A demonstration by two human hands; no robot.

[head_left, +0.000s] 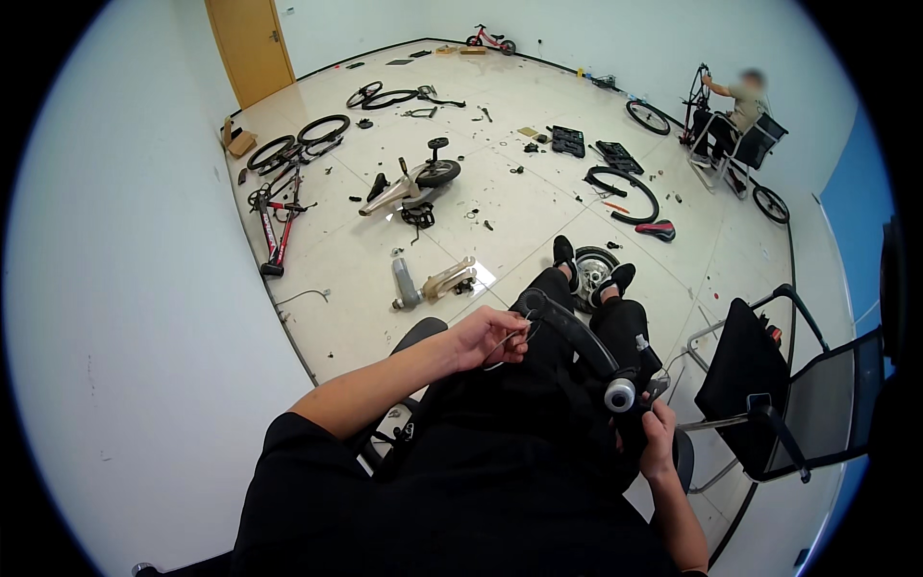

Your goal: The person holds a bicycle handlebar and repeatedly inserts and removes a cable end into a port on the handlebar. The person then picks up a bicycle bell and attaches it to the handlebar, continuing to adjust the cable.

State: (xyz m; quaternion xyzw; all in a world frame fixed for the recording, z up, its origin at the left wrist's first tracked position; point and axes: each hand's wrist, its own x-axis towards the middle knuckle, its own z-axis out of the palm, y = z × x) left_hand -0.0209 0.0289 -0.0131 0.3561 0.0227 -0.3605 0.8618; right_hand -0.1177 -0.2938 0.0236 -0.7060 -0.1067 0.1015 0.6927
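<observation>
Across my lap lies a black curved bar-like bicycle part (577, 337) with a round silver end (619, 395). My left hand (488, 338) is closed in a pinch on a thin cable (510, 338), beside the bar's far end. The cable loops out below the fingers. To the right of the silver end, my right hand (660, 438) is closed with the thumb up. A small grey piece (658, 388) shows just above that thumb, but the fingers hide what they grip. Between my feet stands a small wheel (596, 274) with a silver hub.
A grey metal frame piece (406, 284) and a tan one (450, 279) lie ahead. Beyond are a small bike (413, 192), a red saddle (656, 231), a tire (630, 213) and tool cases (567, 141). A mesh chair (769, 385) stands right. A seated person (745, 111) handles a bike far right.
</observation>
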